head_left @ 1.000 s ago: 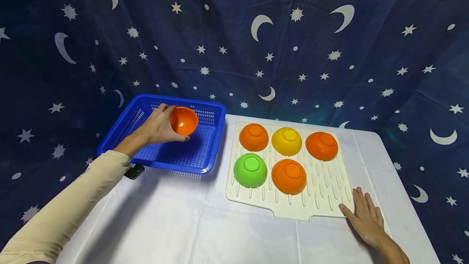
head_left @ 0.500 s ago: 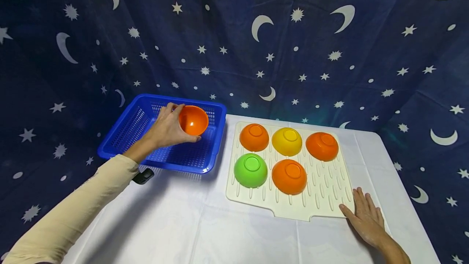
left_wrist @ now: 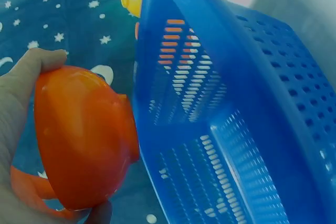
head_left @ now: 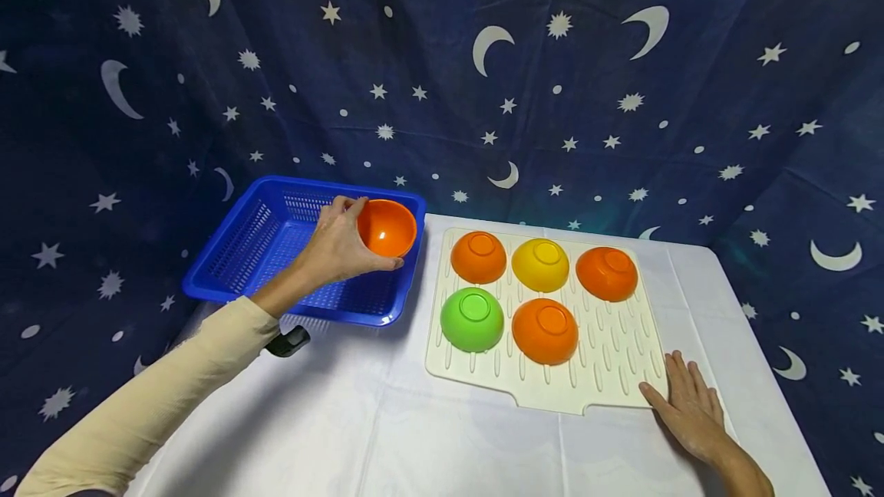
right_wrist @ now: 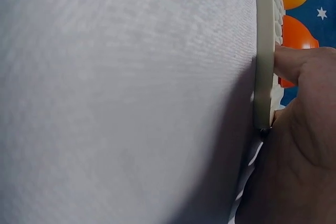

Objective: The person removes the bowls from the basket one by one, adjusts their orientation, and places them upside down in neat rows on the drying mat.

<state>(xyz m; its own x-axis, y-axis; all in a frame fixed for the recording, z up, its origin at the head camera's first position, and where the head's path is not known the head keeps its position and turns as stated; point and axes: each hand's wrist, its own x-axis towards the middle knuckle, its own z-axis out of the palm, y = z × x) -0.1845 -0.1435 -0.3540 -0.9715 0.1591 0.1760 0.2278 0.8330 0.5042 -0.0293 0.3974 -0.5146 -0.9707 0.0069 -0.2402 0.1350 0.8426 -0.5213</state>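
Observation:
My left hand pinches an orange bowl by its sides, thumb at the front and fingers at the back. The bowl's mouth faces the head camera, and it is held over the right part of the blue plastic basket. In the left wrist view, the foot of this orange bowl overlaps the basket's rim. On the far right, my right hand lies with straight fingers at the front right corner of the cream draining mat; its thumb touches the mat's edge.
Upside down on the mat stand an orange bowl, a yellow bowl and another orange bowl at the back. In front of them are a green bowl and an orange bowl. A starry curtain hangs behind the table.
My left hand has carried the orange bowl rightward across the basket, from its middle to its right side. The right hand and the bowls on the mat stay in place.

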